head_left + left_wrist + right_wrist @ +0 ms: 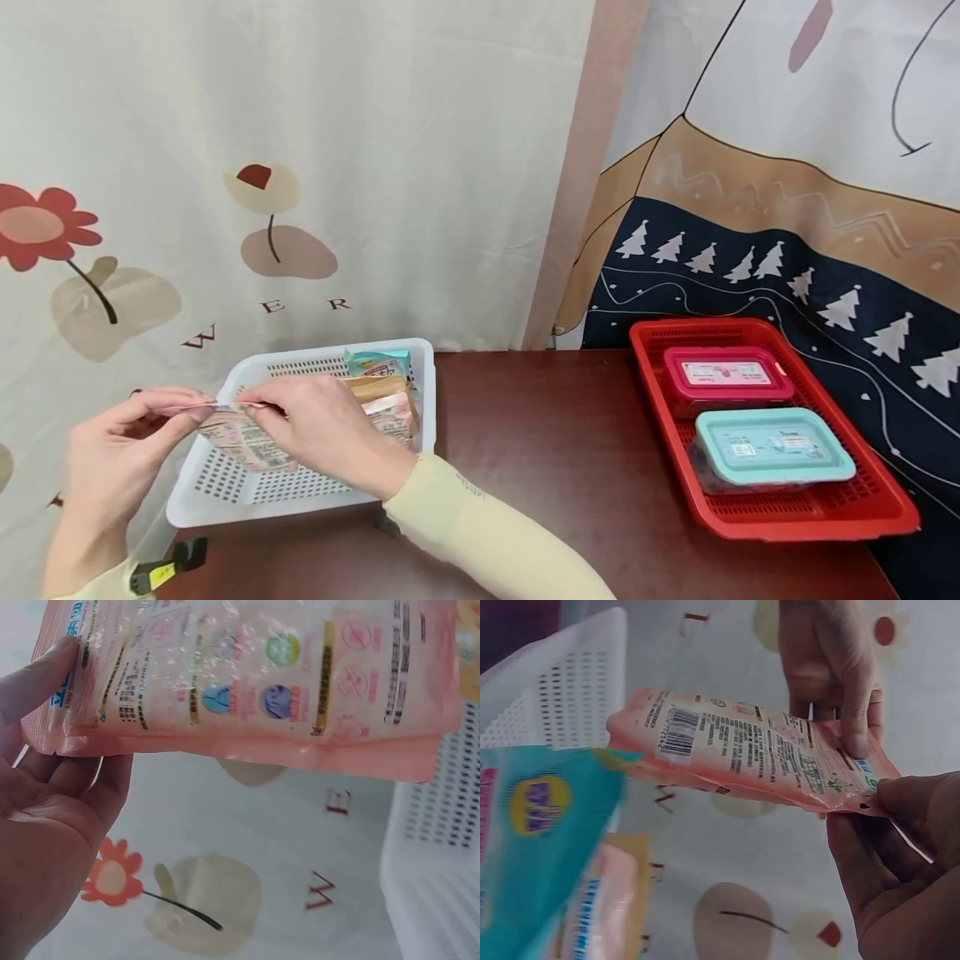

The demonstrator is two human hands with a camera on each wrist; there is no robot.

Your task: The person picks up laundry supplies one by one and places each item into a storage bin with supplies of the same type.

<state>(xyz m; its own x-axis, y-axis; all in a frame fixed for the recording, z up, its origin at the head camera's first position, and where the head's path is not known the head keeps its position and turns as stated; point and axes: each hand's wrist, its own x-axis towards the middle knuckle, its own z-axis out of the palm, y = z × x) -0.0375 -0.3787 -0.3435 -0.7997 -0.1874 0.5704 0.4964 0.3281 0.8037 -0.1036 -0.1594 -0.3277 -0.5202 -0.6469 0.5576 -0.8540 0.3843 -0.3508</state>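
Observation:
A pink printed pouch (251, 442) hangs by its sealed top edge over the left part of a white plastic basket (197, 500). My left hand (112, 454) pinches one corner of that edge between thumb and fingers, seen close in the left wrist view. The other corner is pinched by my right hand (330, 429). A barcode and dense text cover the pouch face (735, 746) in the right wrist view. Inside the basket, at its right end, lie a teal packet (378, 363), a tan one (377, 387) and another pink pouch (392, 417), partly behind my right hand.
On the right of the brown table (525, 450) stands a red basket (810, 529). It holds a lidded box with a crimson lid (723, 375) and one with a mint lid (772, 446). A printed curtain (450, 167) hangs behind the table.

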